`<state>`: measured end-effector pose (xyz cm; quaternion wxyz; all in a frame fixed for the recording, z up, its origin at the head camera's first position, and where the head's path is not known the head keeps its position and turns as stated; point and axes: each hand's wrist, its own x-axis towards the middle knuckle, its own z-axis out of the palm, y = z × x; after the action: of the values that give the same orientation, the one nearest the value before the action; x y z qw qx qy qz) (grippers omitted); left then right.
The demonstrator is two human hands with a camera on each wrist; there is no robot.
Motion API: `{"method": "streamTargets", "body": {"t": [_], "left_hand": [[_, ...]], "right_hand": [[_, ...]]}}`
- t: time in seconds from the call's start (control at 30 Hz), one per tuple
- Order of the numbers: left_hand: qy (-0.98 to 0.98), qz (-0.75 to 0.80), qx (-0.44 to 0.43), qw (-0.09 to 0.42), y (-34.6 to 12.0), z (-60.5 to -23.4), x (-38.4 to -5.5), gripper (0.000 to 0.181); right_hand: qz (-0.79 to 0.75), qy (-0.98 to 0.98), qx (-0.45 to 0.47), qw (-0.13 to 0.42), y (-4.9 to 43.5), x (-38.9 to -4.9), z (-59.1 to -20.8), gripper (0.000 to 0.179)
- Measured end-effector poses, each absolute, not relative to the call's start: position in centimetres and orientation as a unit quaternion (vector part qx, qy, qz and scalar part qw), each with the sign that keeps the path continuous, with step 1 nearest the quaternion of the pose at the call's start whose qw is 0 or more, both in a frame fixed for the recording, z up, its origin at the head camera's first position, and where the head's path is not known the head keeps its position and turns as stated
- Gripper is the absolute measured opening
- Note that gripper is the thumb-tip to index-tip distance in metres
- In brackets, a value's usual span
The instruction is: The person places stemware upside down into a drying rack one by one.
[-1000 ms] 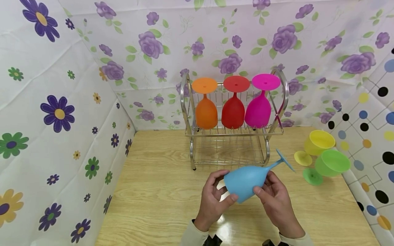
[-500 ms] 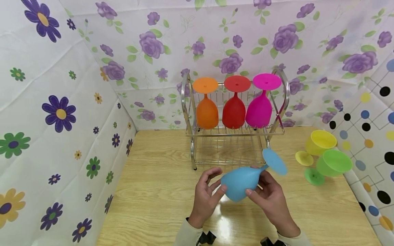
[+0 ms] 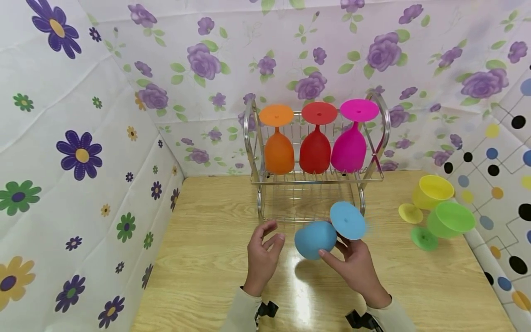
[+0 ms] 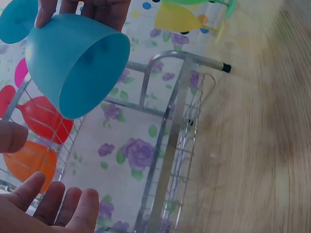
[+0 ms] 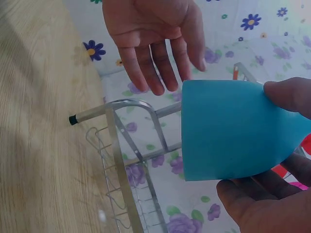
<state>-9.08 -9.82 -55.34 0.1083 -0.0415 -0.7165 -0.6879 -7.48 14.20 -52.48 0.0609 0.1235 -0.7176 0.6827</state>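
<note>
Right hand [image 3: 352, 267]: fingers curled round bowl of tilted blue goblet [image 3: 314, 240], held above surface [image 3: 203, 258], foot toward 2 o'clock. Left hand [image 3: 262, 258]: at goblet's 9 o'clock, apart, fingers wide. Wire rack [image 3: 282, 183] at goblet's 12 o'clock.

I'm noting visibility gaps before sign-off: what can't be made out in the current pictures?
- Head: stem of the blue goblet, mostly hidden behind its foot.
- Left wrist: most of the pink goblet, hidden behind the blue one.
- Right wrist: the blue goblet's foot, cut off by the right edge.
</note>
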Motion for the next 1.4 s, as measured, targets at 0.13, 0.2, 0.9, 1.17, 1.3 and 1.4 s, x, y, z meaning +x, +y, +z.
{"method": "streamTargets", "body": {"t": [0.13, 0.2, 0.9, 1.17, 1.3, 1.4], "left_hand": [[-0.74, -0.66, -0.016, 0.132, -10.7, -56.2, -10.3, 0.037], [-0.752, -0.644, 0.0, 0.143, -11.1, -56.6, -11.0, 0.035], [-0.77, -0.601, 0.082, 0.2, -13.1, -59.6, -16.0, 0.035], [-0.775, -0.592, 0.067, 0.211, -13.2, -59.9, -16.8, 0.035], [-0.773, -0.597, 0.064, 0.207, -13.3, -59.8, -17.2, 0.035], [-0.772, -0.598, 0.063, 0.206, -13.4, -59.7, -17.5, 0.036]], "right_hand": [[0.661, -0.737, 0.129, 0.066, 13.5, -8.1, -52.7, 0.088], [0.647, -0.748, 0.131, 0.064, 13.1, -8.4, -52.7, 0.088], [0.593, -0.79, 0.144, 0.057, 9.8, -12.7, -54.6, 0.08], [0.575, -0.805, 0.137, 0.047, 8.7, -14.3, -54.9, 0.078], [0.553, -0.821, 0.138, 0.043, 8.3, -15.1, -54.9, 0.075], [0.528, -0.837, 0.138, 0.046, 8.1, -15.9, -54.8, 0.073]]}}
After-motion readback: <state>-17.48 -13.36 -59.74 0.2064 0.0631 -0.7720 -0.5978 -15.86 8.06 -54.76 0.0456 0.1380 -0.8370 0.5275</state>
